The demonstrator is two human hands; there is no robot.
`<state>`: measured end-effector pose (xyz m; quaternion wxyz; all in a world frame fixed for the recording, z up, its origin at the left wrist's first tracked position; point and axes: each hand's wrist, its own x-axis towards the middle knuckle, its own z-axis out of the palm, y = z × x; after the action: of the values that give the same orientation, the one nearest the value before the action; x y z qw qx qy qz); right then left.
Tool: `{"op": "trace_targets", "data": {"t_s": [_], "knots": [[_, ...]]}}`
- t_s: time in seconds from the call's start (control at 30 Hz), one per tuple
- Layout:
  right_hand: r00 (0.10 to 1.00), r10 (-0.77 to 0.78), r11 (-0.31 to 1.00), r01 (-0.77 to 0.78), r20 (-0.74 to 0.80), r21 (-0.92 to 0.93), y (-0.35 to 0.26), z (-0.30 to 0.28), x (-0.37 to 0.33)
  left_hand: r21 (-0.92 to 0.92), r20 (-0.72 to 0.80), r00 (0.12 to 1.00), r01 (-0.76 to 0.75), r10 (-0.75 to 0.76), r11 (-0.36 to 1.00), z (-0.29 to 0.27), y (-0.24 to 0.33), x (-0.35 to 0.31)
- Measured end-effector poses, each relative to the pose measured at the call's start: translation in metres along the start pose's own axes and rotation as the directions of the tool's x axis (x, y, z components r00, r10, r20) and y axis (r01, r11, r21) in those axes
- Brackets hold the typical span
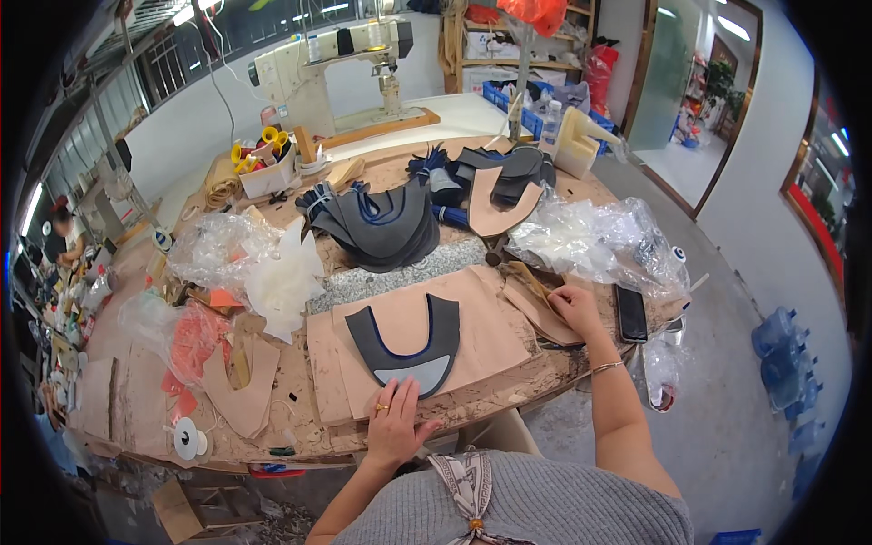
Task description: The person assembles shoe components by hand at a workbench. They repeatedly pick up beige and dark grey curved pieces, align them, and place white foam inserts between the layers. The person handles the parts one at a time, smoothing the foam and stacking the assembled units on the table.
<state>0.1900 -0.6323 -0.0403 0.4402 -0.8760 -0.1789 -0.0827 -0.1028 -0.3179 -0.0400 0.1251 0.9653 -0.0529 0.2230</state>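
The fingertips of the right hand (572, 309) are partly hidden at the brown pieces (530, 305), right of centre; whether anything is gripped cannot be told. At lower centre, a bit of the dark piece's (363, 338) lower edge is covered by the left hand (397, 425). The left forearm (352, 498) is cut off by the lower edge, a red bag (532, 13) by the upper. At far left, a person (71, 243) is blurred and small.

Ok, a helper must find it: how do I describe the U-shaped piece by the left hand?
On the cluttered worktable, find the tan sheets at the near edge. On them, by the left hand, lies a dark grey, blue-edged U-shaped piece. Unlike the stack of dark grey pieces behind, it lies singly and shows a pale grey patch on its curve.
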Motion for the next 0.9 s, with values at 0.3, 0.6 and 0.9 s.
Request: {"op": "trace_targets", "data": {"t_s": [0.3, 0.6, 0.9], "knots": [[0.968, 0.142, 0.988, -0.150, 0.206, 0.027, -0.012, -0.009, -0.001, -0.003, -0.025, 1.000, -0.013, 0.012, 1.000, -0.002, 0.003, 0.002], [0.980, 0.049, 0.997, -0.038, 0.194, -0.060, -0.012, -0.008, -0.001, -0.019, -0.025, 1.000, -0.009, 0.008, 1.000, -0.002, 0.002, 0.002], [0.981, 0.045, 0.996, -0.030, 0.191, -0.082, -0.013, -0.006, -0.001, -0.016, -0.034, 0.999, 0.001, -0.001, 1.000, 0.000, 0.002, 0.001]]}}
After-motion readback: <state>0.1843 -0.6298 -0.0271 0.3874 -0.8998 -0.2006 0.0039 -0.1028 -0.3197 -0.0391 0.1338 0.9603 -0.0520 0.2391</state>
